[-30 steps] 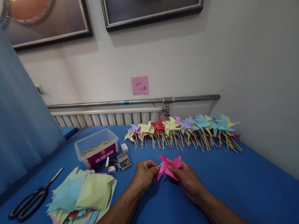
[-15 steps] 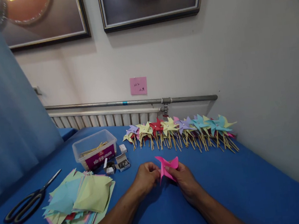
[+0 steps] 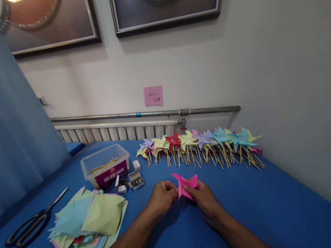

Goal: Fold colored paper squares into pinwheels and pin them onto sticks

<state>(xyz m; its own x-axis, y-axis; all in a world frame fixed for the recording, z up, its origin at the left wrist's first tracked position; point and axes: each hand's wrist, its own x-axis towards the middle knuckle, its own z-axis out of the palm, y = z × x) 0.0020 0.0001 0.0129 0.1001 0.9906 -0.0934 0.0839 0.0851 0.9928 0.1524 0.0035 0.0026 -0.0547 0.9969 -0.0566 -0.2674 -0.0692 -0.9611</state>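
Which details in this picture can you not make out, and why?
Head view only:
- Centre of the pink pinwheel: hidden by fingers of the left hand and right hand.
- Writing on the pink note: too small.
- Contents of the small boxes: too small.
- Two framed pictures: cut off by the top edge.
- Lower sheets of the paper stack: covered by upper sheets.

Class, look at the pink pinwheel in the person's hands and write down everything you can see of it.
The pink pinwheel is a folded paper piece, bright pink, with pointed vanes spreading out from its middle. It looks thin and creased. It is held just above the blue table, tilted, between both hands: the left hand pinches its left side and the right hand grips it from below right. No stick shows clearly.
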